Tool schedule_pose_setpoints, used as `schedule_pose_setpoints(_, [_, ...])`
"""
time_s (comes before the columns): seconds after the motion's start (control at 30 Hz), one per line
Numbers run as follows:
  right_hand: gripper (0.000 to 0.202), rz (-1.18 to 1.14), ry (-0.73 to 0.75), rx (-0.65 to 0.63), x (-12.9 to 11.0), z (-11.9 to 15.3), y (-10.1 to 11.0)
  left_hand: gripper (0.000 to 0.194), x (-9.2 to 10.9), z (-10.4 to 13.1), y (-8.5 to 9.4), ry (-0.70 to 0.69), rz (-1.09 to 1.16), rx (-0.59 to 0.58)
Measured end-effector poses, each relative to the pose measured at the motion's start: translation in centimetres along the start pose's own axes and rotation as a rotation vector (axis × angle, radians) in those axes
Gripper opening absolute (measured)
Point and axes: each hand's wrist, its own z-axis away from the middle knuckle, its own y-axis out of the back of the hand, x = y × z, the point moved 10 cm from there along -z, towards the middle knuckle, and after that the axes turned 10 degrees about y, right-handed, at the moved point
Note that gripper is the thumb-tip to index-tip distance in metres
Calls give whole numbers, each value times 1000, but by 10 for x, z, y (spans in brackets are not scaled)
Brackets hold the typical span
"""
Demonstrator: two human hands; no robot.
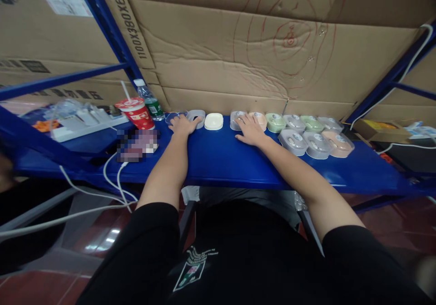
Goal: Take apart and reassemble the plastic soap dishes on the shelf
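My left hand (184,125) lies with spread fingers at the back left of the blue table, over the edges of a clear lid (173,116) and a grey container part (198,115). To its right sits a cream dish (214,121), touched by neither hand. My right hand (251,130) is spread too, its fingertips on a grey lidded container (235,122) beside a peach one (261,120). Further right stand a green container (275,123) and several more in grey, green and peach, in two rows. Neither hand grips anything.
At the left are a red cup (139,114) with a straw, a water bottle (155,106), a pixelated item (138,145) and white cables. Cardboard (218,37) walls the back. An open cardboard box (383,131) stands right, beyond a blue post.
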Motion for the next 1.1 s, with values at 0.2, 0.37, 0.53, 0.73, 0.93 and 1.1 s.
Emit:
schedule_pose_setpoints(0.2, [82,-13,-19,104,-11,5,6,101,10,14,17,-55,21,123])
schedule_pose_setpoints(0.37, [89,-130,-43,140,-10,16,8,81,42,42,27,-226,117,187])
schedule_pose_setpoints(0.53, [80,-223,-36,113,-5,14,-1,63,83,76,15,-496,198,94])
schedule_pose_setpoints(0.73, [74,-455,-40,199,3,12,3,55,116,116,-6,-832,235,-55])
schedule_pose_setpoints(0.93, [83,-644,-142,205,24,14,-2,58,124,129,-15,-935,238,-205])
schedule_pose_setpoints(1.1, [80,-743,-233,267,35,17,1,64,122,132,-16,-889,293,-310])
